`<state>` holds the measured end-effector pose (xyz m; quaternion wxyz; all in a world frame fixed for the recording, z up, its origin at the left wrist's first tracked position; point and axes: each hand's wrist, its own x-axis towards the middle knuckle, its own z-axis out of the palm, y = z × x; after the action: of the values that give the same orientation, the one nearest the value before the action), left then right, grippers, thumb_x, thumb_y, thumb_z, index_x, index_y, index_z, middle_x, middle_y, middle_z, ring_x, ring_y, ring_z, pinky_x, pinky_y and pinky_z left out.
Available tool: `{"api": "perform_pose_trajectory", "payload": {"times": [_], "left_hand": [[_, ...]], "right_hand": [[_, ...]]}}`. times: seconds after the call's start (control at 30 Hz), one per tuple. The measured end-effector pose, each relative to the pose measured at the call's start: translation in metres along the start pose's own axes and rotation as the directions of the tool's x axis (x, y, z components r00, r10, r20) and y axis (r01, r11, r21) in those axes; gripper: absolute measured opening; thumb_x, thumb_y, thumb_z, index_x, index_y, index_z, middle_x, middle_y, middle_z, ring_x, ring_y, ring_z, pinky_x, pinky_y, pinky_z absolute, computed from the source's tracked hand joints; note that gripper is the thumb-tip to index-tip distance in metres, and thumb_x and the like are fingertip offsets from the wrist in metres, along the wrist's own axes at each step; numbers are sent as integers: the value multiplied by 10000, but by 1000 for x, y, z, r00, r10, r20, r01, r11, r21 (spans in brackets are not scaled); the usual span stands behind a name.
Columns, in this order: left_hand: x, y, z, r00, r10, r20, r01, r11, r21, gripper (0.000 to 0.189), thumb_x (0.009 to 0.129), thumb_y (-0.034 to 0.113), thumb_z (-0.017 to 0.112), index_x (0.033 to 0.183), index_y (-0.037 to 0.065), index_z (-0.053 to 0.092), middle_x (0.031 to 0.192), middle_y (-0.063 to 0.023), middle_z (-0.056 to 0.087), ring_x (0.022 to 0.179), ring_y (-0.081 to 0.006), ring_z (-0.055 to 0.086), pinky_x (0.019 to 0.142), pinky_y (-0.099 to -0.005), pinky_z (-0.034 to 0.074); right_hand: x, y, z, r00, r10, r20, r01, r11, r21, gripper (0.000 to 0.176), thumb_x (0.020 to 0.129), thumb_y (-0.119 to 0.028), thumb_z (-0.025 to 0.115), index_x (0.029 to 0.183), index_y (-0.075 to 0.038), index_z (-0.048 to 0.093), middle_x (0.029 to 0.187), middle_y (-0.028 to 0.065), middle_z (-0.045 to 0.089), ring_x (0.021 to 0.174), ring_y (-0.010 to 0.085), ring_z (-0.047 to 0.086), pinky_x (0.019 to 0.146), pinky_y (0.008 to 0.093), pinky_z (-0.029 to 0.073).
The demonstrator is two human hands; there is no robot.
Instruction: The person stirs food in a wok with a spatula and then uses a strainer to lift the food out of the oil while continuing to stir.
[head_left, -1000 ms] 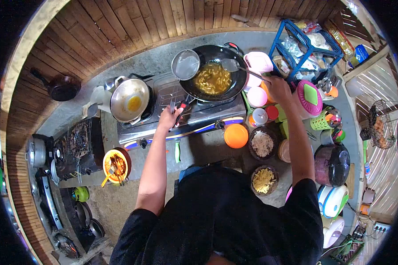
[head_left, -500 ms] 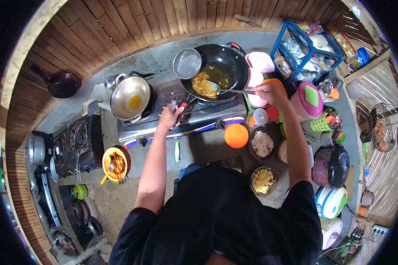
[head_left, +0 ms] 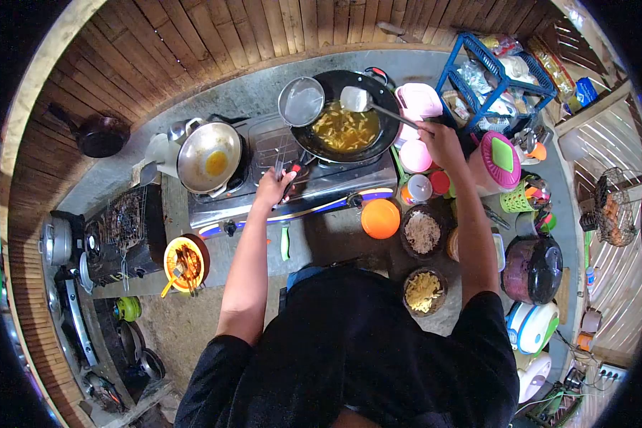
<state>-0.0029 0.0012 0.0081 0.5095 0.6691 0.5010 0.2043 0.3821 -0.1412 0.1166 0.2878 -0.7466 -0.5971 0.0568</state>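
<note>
My left hand (head_left: 272, 188) is closed on the handle of a round mesh strainer (head_left: 302, 102), whose basket sits over the left edge of a black wok (head_left: 384, 135). The wok's own handle reaches close to the same hand. Yellow strips of food (head_left: 344, 130) lie in oil inside the wok. In my right hand (head_left: 441, 141) is the handle of a metal spatula (head_left: 355, 99), its blade raised at the wok's far side, above the food. A lighter pan (head_left: 211, 158) with a little yellow oil rests on the left of the stove (head_left: 299, 207).
An orange lid (head_left: 381, 219), a bowl of pale shreds (head_left: 422, 233) and a bowl of yellow strips (head_left: 422, 292) are right of centre. Pink containers (head_left: 415, 155) and a blue rack (head_left: 471, 53) stand right of the wok. At left is an orange bowl (head_left: 185, 265) with utensils.
The spatula has moved from the food at the wok's near left to its far side. Strips gathered there are now spread through the oil. My left hand has stayed in place.
</note>
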Motion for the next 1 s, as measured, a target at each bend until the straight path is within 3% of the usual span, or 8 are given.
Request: {"api": "perform_pose_trajectory", "payload": {"times": [0.2,0.3,0.37,0.57,0.63,0.73,0.83,1.0], "left_hand": [[1,-1,-1,1000,-19,10,18,999,30,366,854,350,671,852,47,468,634,-82,615,423,-139,563,348,-281,408],[3,-3,1,1000,13,2,-13,1000,-13,368,851,351,675,855,44,472,628,-82,615,423,-139,563,350,-282,406],[0,-1,0,1000,3,5,-3,1000,-14,369,851,352,675,854,42,474,627,-83,616,422,-140,564,353,-282,407],[2,-2,-1,1000,16,6,-16,1000,24,377,849,360,675,853,41,474,629,-87,620,420,-143,568,364,-286,416],[2,-2,-1,1000,14,20,-14,1000,23,377,849,363,673,854,43,473,630,-89,622,419,-144,569,365,-287,417],[4,-6,0,1000,7,7,-7,1000,27,374,853,368,668,852,49,472,629,-87,621,416,-143,565,363,-288,415],[5,-10,0,1000,26,12,-26,1000,-8,375,854,368,666,849,48,470,630,-85,621,414,-141,563,358,-286,412],[8,-15,2,999,37,1,-37,999,-34,372,855,361,667,849,47,467,636,-82,622,411,-140,559,351,-287,407]], "right_hand": [[5,20,42,989,16,-145,-42,984,-175,223,868,-158,567,1021,-31,668,874,204,654,794,356,646,685,412,499],[1,21,64,988,44,-147,-55,996,-68,225,877,-163,571,1029,-27,666,921,206,654,848,354,643,727,410,498],[-1,25,75,983,-118,-139,129,989,73,242,873,-184,571,1038,-33,665,913,219,655,849,354,643,751,423,502],[-4,21,77,996,-33,85,9,962,272,219,853,-124,627,1013,20,667,901,181,690,794,207,674,720,307,496],[-5,31,77,971,-19,239,-95,885,455,253,890,-156,591,1074,6,655,783,80,654,649,129,588,607,274,457],[-11,35,59,940,9,342,-166,886,433,240,892,-124,582,1074,15,653,727,27,604,598,58,488,546,242,405],[-23,17,28,959,-22,283,-78,937,339,249,877,-161,598,1041,15,662,787,120,684,681,177,623,622,314,470],[-37,10,3,988,-43,146,7,971,239,242,881,-187,593,1039,-23,675,756,163,658,667,214,633,609,329,469]]}}
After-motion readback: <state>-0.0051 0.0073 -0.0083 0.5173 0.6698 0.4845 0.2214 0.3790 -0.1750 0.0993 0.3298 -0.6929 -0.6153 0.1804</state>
